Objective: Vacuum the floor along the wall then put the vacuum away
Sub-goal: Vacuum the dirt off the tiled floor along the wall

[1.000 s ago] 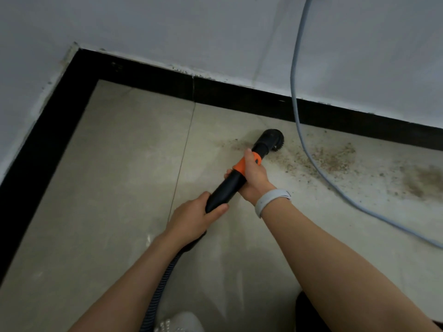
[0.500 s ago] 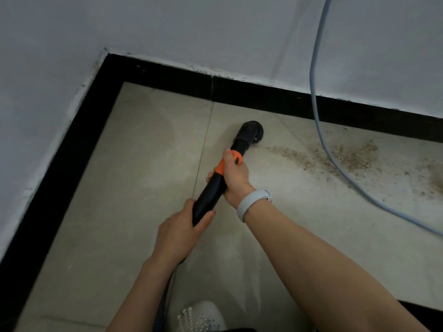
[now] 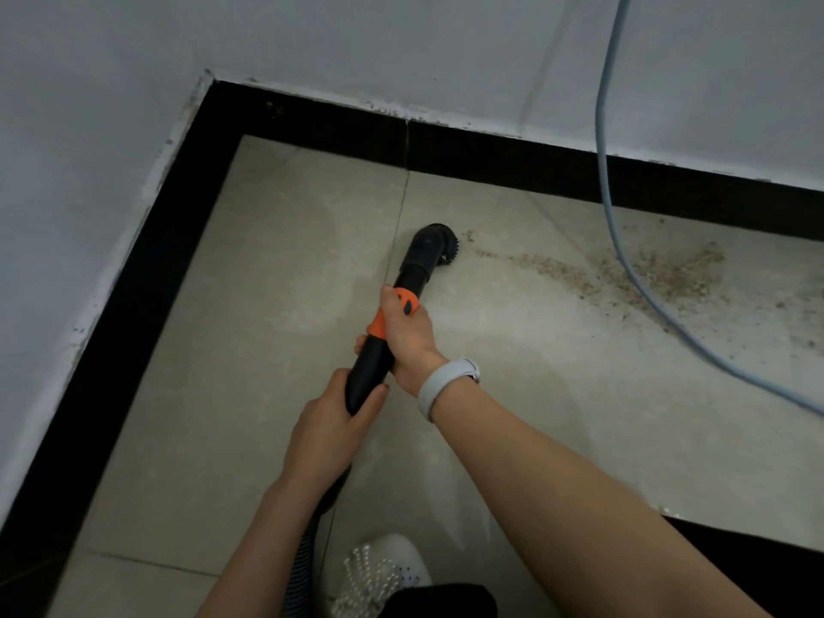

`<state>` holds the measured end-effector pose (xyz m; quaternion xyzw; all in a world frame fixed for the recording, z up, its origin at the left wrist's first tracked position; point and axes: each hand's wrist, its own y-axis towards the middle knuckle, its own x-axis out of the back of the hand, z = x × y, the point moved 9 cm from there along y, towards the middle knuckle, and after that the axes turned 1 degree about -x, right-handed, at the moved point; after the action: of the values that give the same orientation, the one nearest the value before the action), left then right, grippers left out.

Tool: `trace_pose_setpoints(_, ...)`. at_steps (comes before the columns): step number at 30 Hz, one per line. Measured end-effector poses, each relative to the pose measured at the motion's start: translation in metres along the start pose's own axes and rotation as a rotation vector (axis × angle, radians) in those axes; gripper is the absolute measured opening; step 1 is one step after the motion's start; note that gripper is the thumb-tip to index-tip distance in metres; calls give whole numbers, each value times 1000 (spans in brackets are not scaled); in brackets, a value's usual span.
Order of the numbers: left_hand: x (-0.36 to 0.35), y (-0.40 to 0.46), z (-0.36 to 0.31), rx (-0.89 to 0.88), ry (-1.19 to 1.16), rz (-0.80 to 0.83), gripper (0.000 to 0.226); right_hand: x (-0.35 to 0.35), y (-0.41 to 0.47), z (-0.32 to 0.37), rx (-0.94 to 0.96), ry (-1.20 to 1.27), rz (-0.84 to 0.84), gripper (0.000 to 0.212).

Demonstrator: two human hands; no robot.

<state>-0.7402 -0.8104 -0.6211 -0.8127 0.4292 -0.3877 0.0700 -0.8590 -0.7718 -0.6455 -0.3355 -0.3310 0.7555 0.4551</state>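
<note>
Both hands are on the black plastic vacuum wand with its orange collar (image 3: 392, 323). The right hand (image 3: 408, 339) is wrapped round the wand at the orange collar, and the left hand (image 3: 332, 428) grips the wand's lower end, just behind the right, where the ribbed black hose (image 3: 299, 568) trails back toward the person. Ahead of the right hand, the round black brush head (image 3: 434, 249) sits on the pale tiled floor (image 3: 267, 305), near the black skirting board (image 3: 512, 156) but apart from it.

To the right of the brush head runs a trail of brown crumbs and grit (image 3: 624, 272), widening into a patch further out. A pale blue cable (image 3: 608, 171) hangs down the white wall (image 3: 401, 46) and lies straight through that patch.

That cable is the worry, I'd say. If the brush sweeps right through the dirt, it may snag or suck at the cable and drag it along. The grit lying under the cable could also be missed. Bristles pushed too fast might scatter crumbs rather than lift them.

Counting: two hands, one wand, one brush head, one hose, one cable, one spread of dirt, and one white shoe (image 3: 383, 568) below the hands.
</note>
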Motion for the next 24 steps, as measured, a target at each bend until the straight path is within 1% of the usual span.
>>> trace_pose_setpoints(5,-31,8,-31,-46,7,106,28,46,-1,22,25,69,-91,27)
trace_pose_setpoints(8,-54,8,-46,-86,29,226,29,79,-3,23,51,116,-182,27)
trace_pose_setpoints(11,-62,7,-50,-116,73,276,32,99,-7,20,71,170,-254,25)
trace_pose_setpoints(14,-51,7,-49,-123,83,206,30,87,-6,23,75,172,-215,24)
trace_pose_setpoints(18,-20,8,-40,-77,87,-11,28,40,2,31,62,79,-76,27)
trace_pose_setpoints(20,-7,13,-31,-29,41,-78,25,15,9,33,43,23,-10,27)
trace_pose_setpoints(22,-2,19,-26,-7,-5,-91,22,1,13,35,18,8,37,29)
trace_pose_setpoints(24,-6,23,-26,-6,-30,-60,19,5,16,35,4,30,37,31)
